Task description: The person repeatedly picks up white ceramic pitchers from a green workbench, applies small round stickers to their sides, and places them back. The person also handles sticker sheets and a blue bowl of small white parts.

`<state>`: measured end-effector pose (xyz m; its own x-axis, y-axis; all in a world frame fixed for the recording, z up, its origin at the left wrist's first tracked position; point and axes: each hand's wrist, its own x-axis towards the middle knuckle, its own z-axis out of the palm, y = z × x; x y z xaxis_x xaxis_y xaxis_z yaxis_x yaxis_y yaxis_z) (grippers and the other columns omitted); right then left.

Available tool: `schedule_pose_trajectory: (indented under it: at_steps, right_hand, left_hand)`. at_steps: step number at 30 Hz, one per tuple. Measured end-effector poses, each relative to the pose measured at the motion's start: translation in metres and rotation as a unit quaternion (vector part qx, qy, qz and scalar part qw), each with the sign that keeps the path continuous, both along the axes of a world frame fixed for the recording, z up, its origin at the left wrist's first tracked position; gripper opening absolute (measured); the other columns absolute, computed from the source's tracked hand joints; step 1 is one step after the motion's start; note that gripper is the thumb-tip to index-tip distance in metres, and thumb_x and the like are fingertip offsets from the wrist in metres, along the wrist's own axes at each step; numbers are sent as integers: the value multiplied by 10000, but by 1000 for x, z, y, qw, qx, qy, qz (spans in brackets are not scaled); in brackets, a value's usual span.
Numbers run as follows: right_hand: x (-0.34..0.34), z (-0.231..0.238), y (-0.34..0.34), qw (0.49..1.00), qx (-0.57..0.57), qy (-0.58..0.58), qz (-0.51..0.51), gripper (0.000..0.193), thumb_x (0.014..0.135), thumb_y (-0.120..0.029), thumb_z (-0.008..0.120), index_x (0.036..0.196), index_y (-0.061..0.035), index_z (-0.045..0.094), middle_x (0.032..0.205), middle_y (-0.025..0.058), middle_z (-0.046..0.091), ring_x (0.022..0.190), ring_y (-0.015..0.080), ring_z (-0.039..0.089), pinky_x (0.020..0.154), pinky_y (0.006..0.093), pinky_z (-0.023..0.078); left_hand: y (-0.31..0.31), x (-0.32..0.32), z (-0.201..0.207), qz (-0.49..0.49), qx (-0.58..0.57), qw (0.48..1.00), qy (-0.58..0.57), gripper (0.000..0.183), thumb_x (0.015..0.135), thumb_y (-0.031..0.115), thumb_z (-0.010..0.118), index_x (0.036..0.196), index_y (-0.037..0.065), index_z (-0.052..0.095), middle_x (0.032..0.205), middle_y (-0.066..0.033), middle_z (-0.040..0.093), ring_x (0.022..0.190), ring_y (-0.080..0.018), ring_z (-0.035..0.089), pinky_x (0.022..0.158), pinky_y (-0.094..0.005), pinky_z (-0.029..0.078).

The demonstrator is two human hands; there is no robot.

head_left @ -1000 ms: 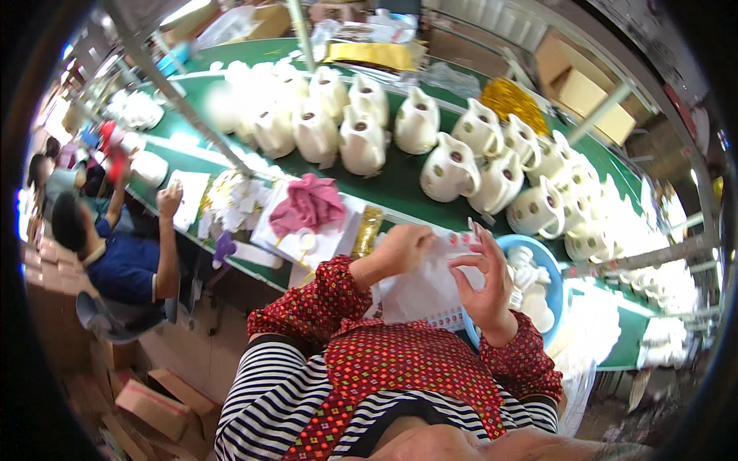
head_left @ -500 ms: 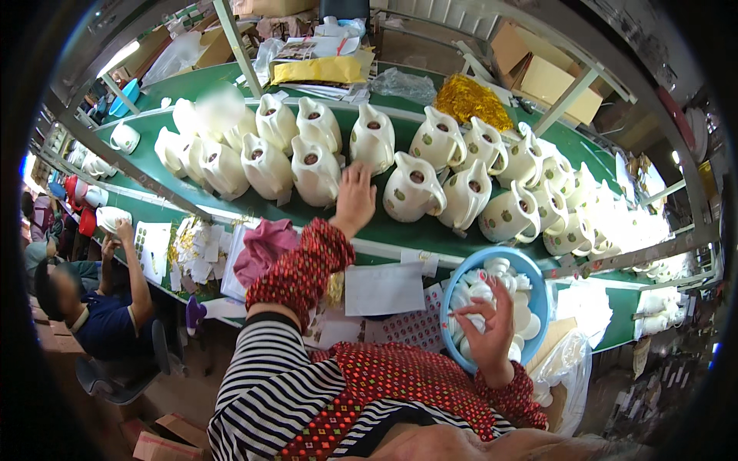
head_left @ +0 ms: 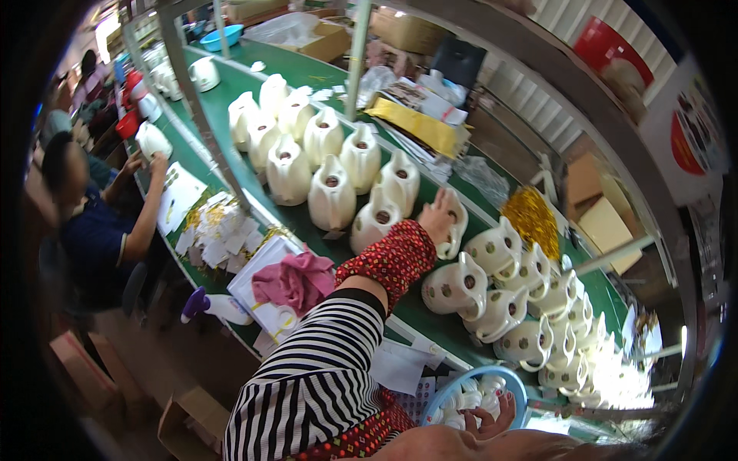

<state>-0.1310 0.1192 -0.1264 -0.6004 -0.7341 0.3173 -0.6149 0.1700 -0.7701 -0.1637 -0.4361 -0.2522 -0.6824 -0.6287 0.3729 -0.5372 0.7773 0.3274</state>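
My left hand [head_left: 437, 220] reaches out over the green table, with its fingers against the side of a white jug [head_left: 460, 224] that stands between two groups of jugs. To its left stand several plain-looking white jugs [head_left: 331, 196], their round top openings dark inside. On the right, several jugs [head_left: 455, 289] with small printed motifs and handles are crowded together. Low in the picture, my right hand [head_left: 493, 419] is over a blue basin [head_left: 439, 399] of white plastic lids [head_left: 470, 394]. Its fingers are apart and partly hidden, with no lid visible in them.
A pink cloth [head_left: 293, 281] lies on papers beside a spray bottle [head_left: 224, 308] and a pile of paper tags [head_left: 223, 230]. Gold tinsel [head_left: 530, 221] and a yellow packet [head_left: 415, 127] are behind the jugs. Metal frame posts cross the table. At left, another person [head_left: 96, 223] holds a white jug.
The view has swung left and tilted. My left hand now touches the side of its jug, away from the jugs on the left. My right hand is lower, at the basin.
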Motion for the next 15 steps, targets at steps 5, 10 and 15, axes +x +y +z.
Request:
schedule_pose_trajectory:
  at_steps: [5, 10, 15]
  right_hand:
    - [5, 12, -17, 980, 11, -198, -13, 1081, 722, 89, 788, 1624, -30, 205, 1650, 196, 269, 1131, 282, 706, 798, 287, 631]
    - [9, 23, -32, 981, -20, -192, 35, 1065, 738, 87, 775, 1625, -31, 196, 1649, 198, 269, 1012, 267, 739, 778, 287, 634]
    - [4, 35, -30, 982, -101, -149, 60, 1045, 811, 53, 762, 1627, -25, 115, 1634, 187, 315, 805, 197, 713, 728, 300, 633]
  left_hand:
    - [11, 47, 42, -31, 35, 987, 156, 505, 597, 271, 880, 1020, 26, 755, 1627, -217, 308, 1552, -496, 162, 1225, -581, 273]
    - [48, 128, 146, -72, -12, 954, 290, 402, 579, 277, 904, 866, 28, 773, 1473, -217, 470, 1439, -462, 361, 1162, -504, 397]
    - [88, 213, 193, -159, 132, 908, 364, 305, 784, 232, 827, 1032, 56, 807, 1347, -155, 611, 1240, -339, 601, 1087, -432, 463]
